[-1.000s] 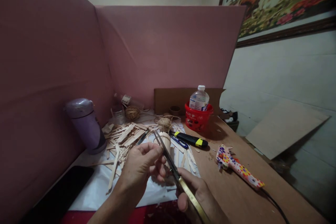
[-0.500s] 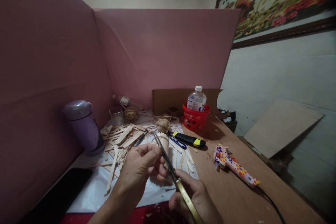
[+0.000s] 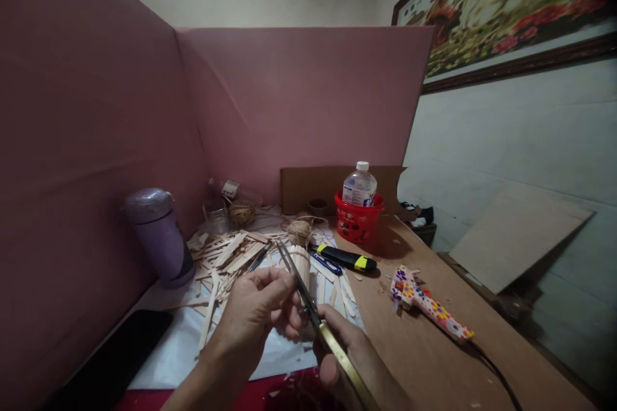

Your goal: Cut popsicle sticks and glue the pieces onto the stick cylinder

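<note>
My right hand (image 3: pixel 344 353) grips a pair of scissors (image 3: pixel 313 314) by their brass-coloured handles, blades pointing up and away. My left hand (image 3: pixel 255 311) is pinched closed right beside the blades, holding something small that I cannot make out. Just behind the blades stands a small bundle of wooden craft sticks (image 3: pixel 301 263). A heap of loose craft sticks (image 3: pixel 231 253) lies on the white sheet (image 3: pixel 168 347) beyond my hands.
A purple flask (image 3: pixel 159 234) stands at the left by the pink board (image 3: pixel 96 141). Twine balls (image 3: pixel 299 231), a yellow-black utility knife (image 3: pixel 344 259), a red bucket (image 3: pixel 357 221) holding a bottle, a patterned glue gun (image 3: pixel 427 305) and a black phone (image 3: pixel 110 359) lie around.
My two hands have drawn closer together, the right hand and scissors shifting slightly left toward the left hand. The view has tilted a little.
</note>
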Tool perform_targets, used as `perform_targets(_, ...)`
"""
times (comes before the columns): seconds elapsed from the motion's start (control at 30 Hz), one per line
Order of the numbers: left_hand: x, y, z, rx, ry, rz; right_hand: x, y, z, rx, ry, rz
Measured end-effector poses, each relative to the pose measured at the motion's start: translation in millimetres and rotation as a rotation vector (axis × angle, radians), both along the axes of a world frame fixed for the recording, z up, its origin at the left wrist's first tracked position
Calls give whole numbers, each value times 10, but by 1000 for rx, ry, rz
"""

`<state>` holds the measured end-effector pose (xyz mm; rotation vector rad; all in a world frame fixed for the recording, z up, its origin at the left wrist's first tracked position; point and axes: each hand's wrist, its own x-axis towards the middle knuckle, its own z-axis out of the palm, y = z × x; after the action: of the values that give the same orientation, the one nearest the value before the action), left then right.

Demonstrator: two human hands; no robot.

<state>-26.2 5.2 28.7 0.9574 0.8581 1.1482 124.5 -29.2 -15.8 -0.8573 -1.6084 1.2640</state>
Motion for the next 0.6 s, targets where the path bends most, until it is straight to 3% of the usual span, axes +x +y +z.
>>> perform_targets(0.23,20,-34,4,0,31,-5,42,6,73,9,31,132)
perform_targets(0.6,17,-43,-28,-10,26,-8,-50,16,-62,-211,201,104)
